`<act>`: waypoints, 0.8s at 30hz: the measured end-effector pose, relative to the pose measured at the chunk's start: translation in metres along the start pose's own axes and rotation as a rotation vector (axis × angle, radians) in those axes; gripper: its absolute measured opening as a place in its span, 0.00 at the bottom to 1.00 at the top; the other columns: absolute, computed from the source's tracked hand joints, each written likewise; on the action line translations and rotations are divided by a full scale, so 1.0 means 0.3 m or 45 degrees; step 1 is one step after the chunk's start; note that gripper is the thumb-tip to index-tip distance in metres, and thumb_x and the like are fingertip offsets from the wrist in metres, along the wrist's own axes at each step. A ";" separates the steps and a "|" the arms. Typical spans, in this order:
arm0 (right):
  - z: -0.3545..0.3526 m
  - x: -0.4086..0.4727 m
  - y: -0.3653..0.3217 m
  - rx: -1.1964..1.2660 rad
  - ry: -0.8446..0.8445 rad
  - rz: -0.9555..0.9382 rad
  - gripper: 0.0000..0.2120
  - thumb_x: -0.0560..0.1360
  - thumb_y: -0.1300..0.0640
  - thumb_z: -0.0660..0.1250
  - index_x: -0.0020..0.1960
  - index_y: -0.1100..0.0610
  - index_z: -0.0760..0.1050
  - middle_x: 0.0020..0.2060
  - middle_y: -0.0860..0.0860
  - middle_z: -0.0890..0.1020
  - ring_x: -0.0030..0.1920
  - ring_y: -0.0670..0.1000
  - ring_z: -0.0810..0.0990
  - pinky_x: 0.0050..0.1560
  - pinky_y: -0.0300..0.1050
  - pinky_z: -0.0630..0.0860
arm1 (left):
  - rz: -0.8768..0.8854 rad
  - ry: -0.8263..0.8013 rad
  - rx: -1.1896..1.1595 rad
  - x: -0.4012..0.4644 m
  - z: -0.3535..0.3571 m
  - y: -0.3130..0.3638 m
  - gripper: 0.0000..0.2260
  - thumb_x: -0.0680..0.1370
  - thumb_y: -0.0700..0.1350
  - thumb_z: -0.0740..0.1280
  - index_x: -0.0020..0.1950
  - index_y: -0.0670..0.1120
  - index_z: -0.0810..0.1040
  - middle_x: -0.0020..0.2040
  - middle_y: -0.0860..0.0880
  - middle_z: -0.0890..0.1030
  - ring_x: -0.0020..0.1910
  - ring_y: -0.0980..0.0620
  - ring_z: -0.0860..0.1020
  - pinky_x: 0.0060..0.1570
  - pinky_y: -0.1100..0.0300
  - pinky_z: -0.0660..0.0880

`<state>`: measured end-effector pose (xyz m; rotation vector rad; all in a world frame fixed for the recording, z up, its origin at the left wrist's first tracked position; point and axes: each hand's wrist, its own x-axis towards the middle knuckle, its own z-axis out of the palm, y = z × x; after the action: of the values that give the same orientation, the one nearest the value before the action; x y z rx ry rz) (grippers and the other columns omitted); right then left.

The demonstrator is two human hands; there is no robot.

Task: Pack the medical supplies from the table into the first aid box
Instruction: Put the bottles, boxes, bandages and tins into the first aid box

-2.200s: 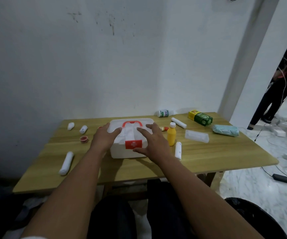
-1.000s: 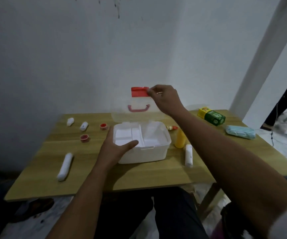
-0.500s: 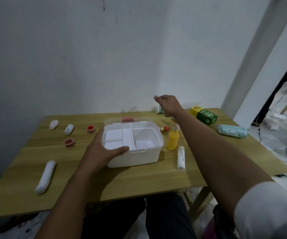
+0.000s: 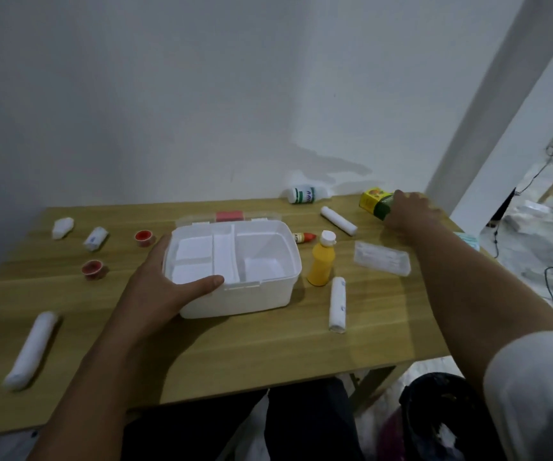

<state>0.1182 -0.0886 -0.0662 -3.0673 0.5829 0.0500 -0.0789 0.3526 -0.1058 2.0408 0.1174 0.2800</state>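
The white first aid box (image 4: 255, 299) stands open mid-table, its lid laid flat behind it and its divided tray holding nothing. My left hand (image 4: 165, 287) grips the box's left front corner, thumb over the rim. My right hand (image 4: 408, 212) lies on the yellow-green carton (image 4: 373, 201) at the far right; whether the fingers have closed on it is unclear. Beside the box are a yellow bottle (image 4: 321, 264), a small red-tipped dropper (image 4: 303, 237), two white gauze rolls (image 4: 338, 304) (image 4: 339, 220), a clear packet (image 4: 382, 258) and a white bottle (image 4: 303, 195).
On the wooden table's (image 4: 235, 354) left part lie a long white roll (image 4: 30, 349), two red caps (image 4: 143, 237) (image 4: 92, 268) and two small white wrapped items (image 4: 62, 227) (image 4: 95, 238). A blue-striped pack (image 4: 468, 239) peeks out behind my right forearm. A white wall stands behind.
The box lid was lifted open and laid back flat. My right hand then moved right from behind the box to the yellow-green carton. My left hand stayed on the box.
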 end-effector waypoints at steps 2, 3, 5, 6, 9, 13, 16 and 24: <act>0.019 0.034 0.015 -0.047 -0.041 0.012 0.32 0.76 0.51 0.69 0.77 0.55 0.63 0.70 0.61 0.71 0.71 0.65 0.69 0.72 0.71 0.60 | -0.008 -0.002 0.016 0.005 -0.001 -0.005 0.42 0.51 0.78 0.76 0.61 0.83 0.62 0.51 0.80 0.71 0.51 0.71 0.71 0.39 0.65 0.70; 0.026 0.047 0.019 -0.052 -0.064 0.009 0.31 0.75 0.52 0.71 0.75 0.55 0.66 0.67 0.60 0.75 0.68 0.65 0.72 0.73 0.71 0.60 | -0.016 -0.006 0.021 0.008 -0.001 -0.008 0.42 0.51 0.77 0.77 0.61 0.84 0.61 0.51 0.81 0.72 0.52 0.70 0.71 0.39 0.65 0.70; 0.027 0.057 0.018 -0.034 -0.047 0.023 0.27 0.73 0.55 0.74 0.70 0.57 0.72 0.60 0.58 0.79 0.63 0.63 0.77 0.71 0.69 0.64 | -0.032 -0.021 0.020 0.010 -0.004 -0.006 0.41 0.51 0.77 0.77 0.60 0.86 0.61 0.50 0.85 0.70 0.51 0.70 0.71 0.38 0.65 0.70; 0.020 0.056 0.017 0.001 -0.015 0.032 0.25 0.71 0.56 0.75 0.67 0.58 0.74 0.58 0.58 0.80 0.60 0.62 0.79 0.69 0.67 0.67 | -0.036 -0.026 0.015 0.010 -0.006 -0.004 0.41 0.51 0.78 0.76 0.59 0.86 0.61 0.49 0.86 0.69 0.51 0.70 0.71 0.38 0.65 0.70; -0.011 0.028 0.019 0.156 0.031 -0.002 0.26 0.69 0.58 0.79 0.64 0.63 0.76 0.55 0.61 0.82 0.54 0.62 0.81 0.54 0.53 0.79 | -0.031 -0.025 -0.009 0.007 -0.002 -0.002 0.42 0.50 0.78 0.76 0.59 0.86 0.60 0.51 0.82 0.71 0.51 0.69 0.71 0.38 0.65 0.70; -0.102 -0.015 0.015 0.325 0.083 -0.054 0.23 0.69 0.58 0.78 0.60 0.65 0.78 0.48 0.60 0.81 0.46 0.59 0.79 0.41 0.47 0.73 | 0.009 -0.016 -0.047 -0.020 0.008 -0.004 0.56 0.50 0.79 0.75 0.76 0.70 0.61 0.62 0.65 0.72 0.58 0.58 0.72 0.41 0.64 0.71; -0.234 -0.068 -0.042 0.431 0.054 -0.183 0.24 0.65 0.58 0.82 0.58 0.66 0.82 0.46 0.60 0.83 0.44 0.60 0.83 0.42 0.53 0.83 | 0.038 -0.058 -0.051 -0.019 0.006 0.013 0.54 0.54 0.74 0.78 0.77 0.63 0.64 0.63 0.63 0.73 0.61 0.55 0.72 0.43 0.63 0.71; -0.467 -0.387 -0.315 0.370 -0.286 -0.791 0.28 0.67 0.59 0.82 0.66 0.56 0.81 0.52 0.54 0.86 0.46 0.50 0.86 0.39 0.45 0.84 | 0.084 -0.233 -0.056 0.017 -0.021 0.060 0.50 0.57 0.66 0.83 0.76 0.59 0.67 0.64 0.64 0.76 0.59 0.66 0.74 0.46 0.67 0.71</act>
<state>0.0486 0.0384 0.0791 -2.7574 -0.3474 0.2649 -0.0761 0.3507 -0.0864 2.0187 -0.0689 0.1349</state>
